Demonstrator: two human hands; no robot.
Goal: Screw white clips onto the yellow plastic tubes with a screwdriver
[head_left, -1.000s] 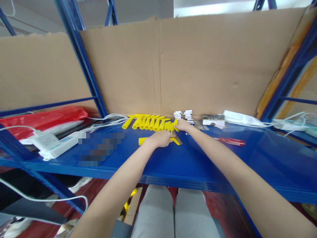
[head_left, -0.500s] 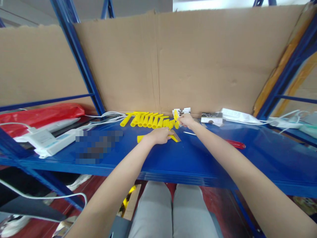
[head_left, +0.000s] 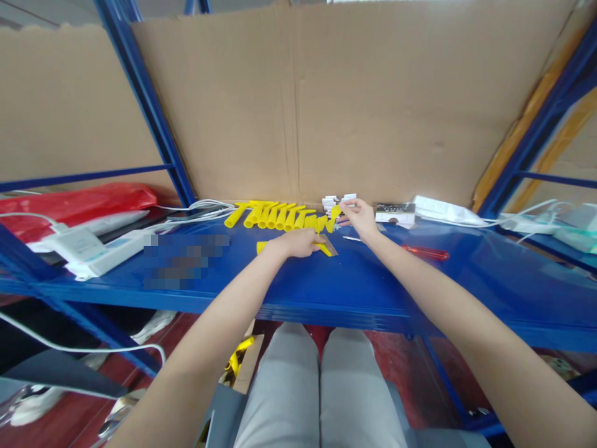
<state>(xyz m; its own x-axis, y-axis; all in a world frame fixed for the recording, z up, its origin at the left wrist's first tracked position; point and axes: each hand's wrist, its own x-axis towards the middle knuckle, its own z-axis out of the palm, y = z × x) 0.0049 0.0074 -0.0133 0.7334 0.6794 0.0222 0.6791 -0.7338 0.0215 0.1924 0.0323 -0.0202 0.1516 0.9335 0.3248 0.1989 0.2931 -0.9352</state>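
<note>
My left hand [head_left: 301, 242] is closed around a yellow-handled scraper [head_left: 262, 247], held low over the blue shelf. The scraper's flat metal blade [head_left: 331, 244] shows to the right of my fingers. My right hand [head_left: 360, 218] pinches a small yellow plastic piece [head_left: 336, 211] between thumb and fingertips, above and to the right of the scraper. Just beyond it, small white boxes [head_left: 331, 203] are stacked against the cardboard. Several yellow handles [head_left: 275, 216] stand in a row to the left, with smaller yellow pieces [head_left: 318, 223] at the row's right end.
A screwdriver with a red handle [head_left: 425, 252] lies under my right forearm. Further right are a black-and-white box [head_left: 395, 213] and a white packet [head_left: 445, 210]. A white power strip [head_left: 112, 254] and red bag [head_left: 79, 210] occupy the left. Cardboard [head_left: 387, 106] closes the back.
My right hand has lifted slightly and turned, with the small yellow piece now at its fingertips. The left hand keeps its hold on the scraper. The camera view has shifted a little.
</note>
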